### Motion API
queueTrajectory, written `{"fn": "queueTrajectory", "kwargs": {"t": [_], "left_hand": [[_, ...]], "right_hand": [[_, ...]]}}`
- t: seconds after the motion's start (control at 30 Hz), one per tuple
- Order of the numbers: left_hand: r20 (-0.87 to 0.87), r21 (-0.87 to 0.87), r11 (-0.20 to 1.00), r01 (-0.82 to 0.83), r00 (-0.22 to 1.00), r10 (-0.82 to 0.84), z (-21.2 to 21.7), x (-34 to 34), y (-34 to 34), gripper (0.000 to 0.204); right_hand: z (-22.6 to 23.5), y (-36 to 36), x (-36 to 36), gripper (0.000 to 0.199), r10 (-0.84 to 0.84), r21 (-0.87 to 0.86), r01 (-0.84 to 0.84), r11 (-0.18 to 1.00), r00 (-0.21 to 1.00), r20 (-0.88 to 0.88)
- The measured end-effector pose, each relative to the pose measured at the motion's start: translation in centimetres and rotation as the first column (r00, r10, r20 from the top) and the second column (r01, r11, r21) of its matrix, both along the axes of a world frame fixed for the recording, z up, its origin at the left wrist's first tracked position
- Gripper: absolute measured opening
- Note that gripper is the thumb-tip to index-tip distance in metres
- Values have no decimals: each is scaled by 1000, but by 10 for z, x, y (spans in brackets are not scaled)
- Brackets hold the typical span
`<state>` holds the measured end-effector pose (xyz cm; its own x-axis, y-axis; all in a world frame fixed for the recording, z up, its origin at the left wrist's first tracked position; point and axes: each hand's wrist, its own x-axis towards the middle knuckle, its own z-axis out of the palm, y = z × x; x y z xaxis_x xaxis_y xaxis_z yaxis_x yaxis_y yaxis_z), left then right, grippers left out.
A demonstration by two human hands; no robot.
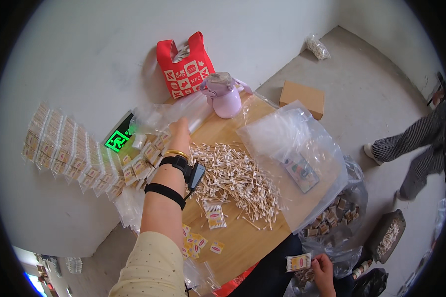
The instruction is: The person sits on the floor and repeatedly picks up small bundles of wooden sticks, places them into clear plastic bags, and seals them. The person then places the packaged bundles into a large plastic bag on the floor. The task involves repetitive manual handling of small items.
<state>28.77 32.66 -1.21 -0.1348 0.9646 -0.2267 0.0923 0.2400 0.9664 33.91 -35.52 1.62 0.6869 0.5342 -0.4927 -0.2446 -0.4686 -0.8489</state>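
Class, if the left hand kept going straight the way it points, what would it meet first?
Most likely the clear plastic just beyond the left hand, before the red bag, though depth is hard to judge here.

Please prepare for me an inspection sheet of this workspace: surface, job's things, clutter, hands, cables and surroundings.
Surface: light-brown wooden table, largely covered.
Job's things: loose heap of white-tipped cotton swabs; small clear swab packet at its near edge; small yellow-and-white cards.
Clutter: lilac rounded bottle; translucent plastic bags.
Hands: left hand near clear plastic packaging, fingers unclear; right hand holds a yellow-labelled swab packet.
Cables: short black cable at the left wrist device.
Surroundings: brown cardboard box on grey concrete floor; person's legs in dark patterned trousers.
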Motion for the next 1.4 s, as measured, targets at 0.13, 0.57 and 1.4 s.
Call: {"fn": "queueTrajectory", "kwargs": {"t": [0.13, 0.57, 1.4], "left_hand": [[146, -212, 970, 121, 985, -91, 24, -19, 4, 39], [-227, 32, 997, 64, 972, -56, 18, 16, -16, 39], [-160, 814, 566, 134, 987, -4, 278, -37, -71, 41]], "right_hand": [[-13, -7, 1, 7, 4, 13, -5, 1000, 1000, 25], [-17, -18, -4, 6, -77, 6, 77, 997, 997, -23], [15, -39, -9, 8, -138, 176, 127, 976, 989, 47]]}}
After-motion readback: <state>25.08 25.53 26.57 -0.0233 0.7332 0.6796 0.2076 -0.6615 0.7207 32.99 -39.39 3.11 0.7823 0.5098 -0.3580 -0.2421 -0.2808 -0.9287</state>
